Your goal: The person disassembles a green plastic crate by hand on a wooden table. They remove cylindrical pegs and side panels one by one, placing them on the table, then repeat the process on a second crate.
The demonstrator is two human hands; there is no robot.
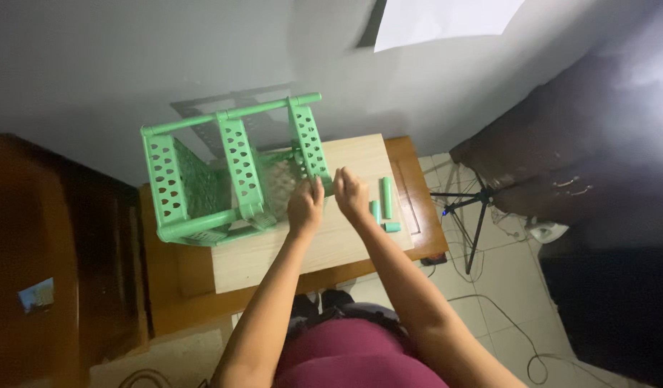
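A green plastic shelf rack [231, 172] with perforated trays and tube posts lies on its side on a pale wooden board [288, 255]. My left hand [306, 207] grips the rack's near edge by the right-hand tray. My right hand [351, 194] is closed close beside it at the same edge; what it holds is hidden by the fingers. Three loose green tube pieces [384, 204] lie on the board just right of my right hand.
The board rests on a brown wooden table [163, 287] against a grey wall. A black tripod [475, 208] and cables stand on the tiled floor to the right. Dark wooden furniture [561, 165] fills the right side, and another dark piece is at the left.
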